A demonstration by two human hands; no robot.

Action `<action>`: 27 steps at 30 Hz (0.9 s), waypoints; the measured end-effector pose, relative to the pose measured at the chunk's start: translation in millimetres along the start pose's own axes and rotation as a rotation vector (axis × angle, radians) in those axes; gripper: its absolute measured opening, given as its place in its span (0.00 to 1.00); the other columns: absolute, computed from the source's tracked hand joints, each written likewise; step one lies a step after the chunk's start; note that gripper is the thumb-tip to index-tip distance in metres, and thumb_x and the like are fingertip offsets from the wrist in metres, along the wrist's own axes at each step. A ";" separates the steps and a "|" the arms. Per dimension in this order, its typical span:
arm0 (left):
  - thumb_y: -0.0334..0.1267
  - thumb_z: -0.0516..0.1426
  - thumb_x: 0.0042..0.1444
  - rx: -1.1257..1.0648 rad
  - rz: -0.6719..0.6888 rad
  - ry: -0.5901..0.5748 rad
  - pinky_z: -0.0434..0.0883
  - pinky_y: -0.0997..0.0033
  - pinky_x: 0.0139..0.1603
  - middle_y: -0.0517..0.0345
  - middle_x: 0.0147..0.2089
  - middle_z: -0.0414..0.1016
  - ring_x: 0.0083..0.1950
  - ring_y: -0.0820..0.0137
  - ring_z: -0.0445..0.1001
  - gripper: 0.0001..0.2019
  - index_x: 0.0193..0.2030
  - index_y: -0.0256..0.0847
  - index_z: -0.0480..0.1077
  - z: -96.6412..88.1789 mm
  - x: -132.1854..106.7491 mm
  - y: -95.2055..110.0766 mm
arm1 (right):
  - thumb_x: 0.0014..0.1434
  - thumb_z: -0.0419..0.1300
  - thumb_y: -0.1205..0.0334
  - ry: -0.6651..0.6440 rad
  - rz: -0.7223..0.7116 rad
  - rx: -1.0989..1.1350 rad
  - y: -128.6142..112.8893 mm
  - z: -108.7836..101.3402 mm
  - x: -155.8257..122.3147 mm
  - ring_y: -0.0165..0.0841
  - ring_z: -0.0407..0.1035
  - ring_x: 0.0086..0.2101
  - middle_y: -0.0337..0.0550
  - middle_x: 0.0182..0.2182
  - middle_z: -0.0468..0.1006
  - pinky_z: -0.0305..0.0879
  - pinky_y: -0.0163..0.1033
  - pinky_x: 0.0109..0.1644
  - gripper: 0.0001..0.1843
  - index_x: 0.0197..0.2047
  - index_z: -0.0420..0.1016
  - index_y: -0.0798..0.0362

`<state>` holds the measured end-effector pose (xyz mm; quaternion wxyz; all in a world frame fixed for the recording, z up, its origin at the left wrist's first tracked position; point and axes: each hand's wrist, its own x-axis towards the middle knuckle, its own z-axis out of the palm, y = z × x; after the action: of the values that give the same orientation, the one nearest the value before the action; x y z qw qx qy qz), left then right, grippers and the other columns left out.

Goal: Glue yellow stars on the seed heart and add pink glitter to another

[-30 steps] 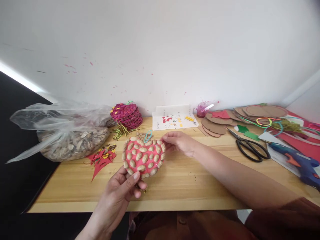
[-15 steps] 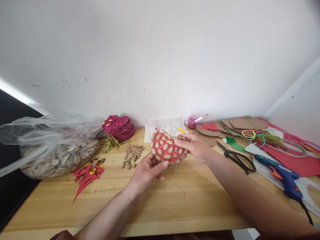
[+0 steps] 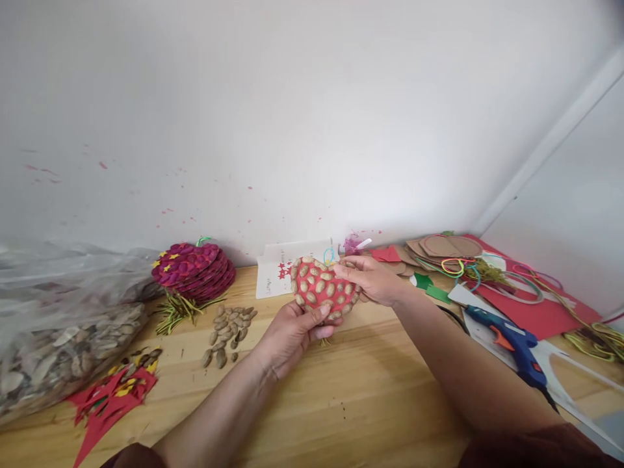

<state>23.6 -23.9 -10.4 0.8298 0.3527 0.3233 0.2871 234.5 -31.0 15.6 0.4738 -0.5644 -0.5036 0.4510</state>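
Note:
A red heart-shaped craft piece (image 3: 319, 288) covered with peanut shells, with a small blue loop at its top, is held above the wooden table (image 3: 361, 396). My left hand (image 3: 290, 331) grips its lower edge, thumb on the front. My right hand (image 3: 373, 279) pinches its upper right edge. A small heap of loose peanut shells (image 3: 228, 326) lies on the table to the left of my left hand.
A plastic bag of shells (image 3: 53, 331) sits far left, red paper cut-outs (image 3: 110, 400) in front of it. A stack of purple-red ornaments (image 3: 195, 270) stands by the wall. To the right lie a blue glue gun (image 3: 509, 341), cardboard discs (image 3: 441, 247), coloured loops, red sheets and a white star-printed paper (image 3: 275, 273).
The heart was lifted off the table and carried to the right, uncovering the shell heap. Both hands stayed on it; the view shifted right.

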 end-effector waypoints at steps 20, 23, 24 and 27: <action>0.44 0.78 0.35 0.037 0.152 0.089 0.76 0.73 0.35 0.54 0.34 0.82 0.31 0.72 0.77 0.26 0.38 0.33 0.77 -2.6 49.6 -34.2 | 0.55 0.66 0.55 0.513 -0.130 -0.596 22.5 -59.7 77.2 0.33 0.75 0.31 0.41 0.31 0.85 0.67 0.39 0.41 0.10 0.36 0.80 0.52; 0.45 0.78 0.35 0.053 0.159 0.111 0.76 0.72 0.33 0.54 0.34 0.82 0.30 0.72 0.77 0.27 0.39 0.34 0.76 -3.8 52.0 -35.3 | 0.56 0.64 0.55 0.476 -0.180 -0.621 24.7 -57.5 78.4 0.34 0.76 0.33 0.42 0.34 0.86 0.68 0.40 0.42 0.10 0.37 0.82 0.51; 0.45 0.78 0.36 0.053 0.158 0.112 0.76 0.72 0.33 0.55 0.34 0.82 0.30 0.72 0.77 0.27 0.39 0.34 0.76 -4.1 52.5 -35.7 | 0.57 0.64 0.54 0.481 -0.196 -0.630 25.4 -58.6 77.6 0.35 0.76 0.34 0.42 0.34 0.86 0.68 0.40 0.43 0.10 0.37 0.82 0.51; 0.46 0.77 0.37 0.049 0.161 0.107 0.76 0.72 0.33 0.55 0.34 0.82 0.29 0.72 0.77 0.27 0.39 0.34 0.76 -4.4 53.3 -36.4 | 0.59 0.62 0.51 0.554 -0.240 -0.652 26.3 -65.8 74.1 0.36 0.75 0.34 0.44 0.34 0.85 0.67 0.42 0.44 0.14 0.38 0.82 0.51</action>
<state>62.8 -5.9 -58.7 0.7767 0.3819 0.3449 0.3633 309.4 36.3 -3.2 0.4371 -0.7214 -0.5354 0.0423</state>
